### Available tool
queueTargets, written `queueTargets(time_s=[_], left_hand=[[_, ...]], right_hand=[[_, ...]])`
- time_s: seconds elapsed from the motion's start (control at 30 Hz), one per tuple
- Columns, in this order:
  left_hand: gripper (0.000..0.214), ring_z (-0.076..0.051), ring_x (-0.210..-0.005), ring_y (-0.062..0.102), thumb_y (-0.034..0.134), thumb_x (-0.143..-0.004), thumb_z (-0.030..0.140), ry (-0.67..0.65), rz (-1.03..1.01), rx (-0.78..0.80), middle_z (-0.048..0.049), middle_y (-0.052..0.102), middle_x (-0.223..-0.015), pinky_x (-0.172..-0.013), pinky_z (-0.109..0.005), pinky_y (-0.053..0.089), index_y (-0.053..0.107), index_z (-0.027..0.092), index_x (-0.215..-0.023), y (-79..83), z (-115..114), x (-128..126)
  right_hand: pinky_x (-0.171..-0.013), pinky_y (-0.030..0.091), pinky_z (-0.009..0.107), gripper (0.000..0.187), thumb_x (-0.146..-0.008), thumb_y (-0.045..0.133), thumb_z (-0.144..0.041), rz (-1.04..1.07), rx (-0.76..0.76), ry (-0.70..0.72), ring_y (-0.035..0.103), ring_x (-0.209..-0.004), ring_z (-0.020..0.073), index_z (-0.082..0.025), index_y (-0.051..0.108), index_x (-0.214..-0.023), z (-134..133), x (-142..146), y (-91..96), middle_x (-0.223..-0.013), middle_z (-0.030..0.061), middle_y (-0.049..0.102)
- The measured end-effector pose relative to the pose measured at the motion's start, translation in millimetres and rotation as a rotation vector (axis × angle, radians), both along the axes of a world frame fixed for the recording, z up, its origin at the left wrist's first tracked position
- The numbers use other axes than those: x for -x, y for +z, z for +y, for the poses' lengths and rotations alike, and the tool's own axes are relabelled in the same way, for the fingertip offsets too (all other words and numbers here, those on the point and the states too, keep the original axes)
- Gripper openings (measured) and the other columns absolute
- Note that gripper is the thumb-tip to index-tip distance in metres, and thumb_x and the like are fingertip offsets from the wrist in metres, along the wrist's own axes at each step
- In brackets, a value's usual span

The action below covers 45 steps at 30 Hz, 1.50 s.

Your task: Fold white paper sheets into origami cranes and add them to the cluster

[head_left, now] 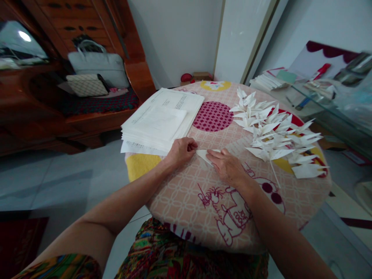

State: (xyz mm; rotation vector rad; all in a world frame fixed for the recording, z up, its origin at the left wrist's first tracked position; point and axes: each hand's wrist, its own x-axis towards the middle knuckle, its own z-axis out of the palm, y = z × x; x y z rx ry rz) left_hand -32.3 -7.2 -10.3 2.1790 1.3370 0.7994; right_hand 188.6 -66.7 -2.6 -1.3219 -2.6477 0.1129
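A small folded white paper point(204, 155) lies flat on the round cloth-covered table, narrowing to a point on the left. Beside that point, my left hand point(182, 152) is closed with its fingers curled, gripping the paper's tip. My right hand point(228, 167) presses the other end against the cloth, its fingers held together over the sheet and hiding part of it. To the right sits a cluster of folded white paper cranes point(269, 130) with pointed wings. A thick stack of white paper point(162, 116), some sheets printed, rests at the left, with smaller blank pieces on top.
The patterned tablecloth point(180, 209) covers the round table up to my lap. Left of it stands a wooden bench point(136, 73) holding a grey handbag point(99, 64) and a checked pouch point(87, 85). At the right is a glass shelf point(325, 104) with papers and other items.
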Motion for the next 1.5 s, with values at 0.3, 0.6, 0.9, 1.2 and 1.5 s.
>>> queueTargets(time_s=[0.3,0.6,0.9,1.2,1.5], left_hand=[[0.04,-0.019,-0.093,0.062,0.048,-0.082,0.0,-0.25,0.179,-0.264,-0.0083,0.068,-0.094,-0.085,-0.032,0.052,0.075,0.017,-0.107,-10.6,-4,-7],[0.027,-0.02,-0.096,0.059,0.047,-0.096,0.014,-0.313,0.513,-0.296,-0.0093,0.065,-0.106,-0.085,-0.032,0.052,0.069,0.015,-0.112,0.7,-21,0],[0.028,-0.025,-0.099,0.056,0.042,-0.093,0.007,-0.199,0.615,-0.232,-0.0144,0.064,-0.105,-0.09,-0.037,0.053,0.067,0.008,-0.107,6.4,-44,5],[0.028,-0.019,-0.086,0.066,0.046,-0.086,0.008,0.064,0.266,-0.149,-0.0085,0.071,-0.093,-0.082,-0.031,0.053,0.072,0.013,-0.094,11.8,-19,12],[0.017,-0.017,-0.078,0.063,0.069,-0.079,0.025,-0.247,0.305,0.039,-0.004,0.071,-0.084,-0.072,-0.026,0.045,0.071,0.014,-0.092,19.0,21,-37]], right_hand=[[-0.078,0.049,0.036,0.039,-0.098,0.043,-0.017,-0.025,-0.002,0.041,0.054,-0.088,0.0236,-0.023,0.068,-0.126,1,-1,-0.2,-0.134,0.0047,0.065],[-0.078,0.048,0.034,0.038,-0.095,0.045,-0.014,0.007,-0.014,0.034,0.055,-0.091,0.0226,-0.021,0.071,-0.122,0,-4,-2.6,-0.134,0.0035,0.066],[-0.08,0.05,0.035,0.037,-0.094,0.047,-0.014,0.052,0.032,0.012,0.058,-0.094,0.0233,-0.023,0.074,-0.118,-1,-4,0.9,-0.131,0.0022,0.069],[-0.085,0.049,0.037,0.036,-0.094,0.049,-0.012,0.066,0.033,0.02,0.057,-0.096,0.0241,-0.024,0.075,-0.115,-2,-4,0.9,-0.125,0.0057,0.071],[-0.086,0.049,0.035,0.025,-0.089,0.058,-0.011,0.183,0.069,0.01,0.061,-0.096,0.0226,-0.023,0.079,-0.094,3,-12,0.0,-0.111,0.0047,0.076]])
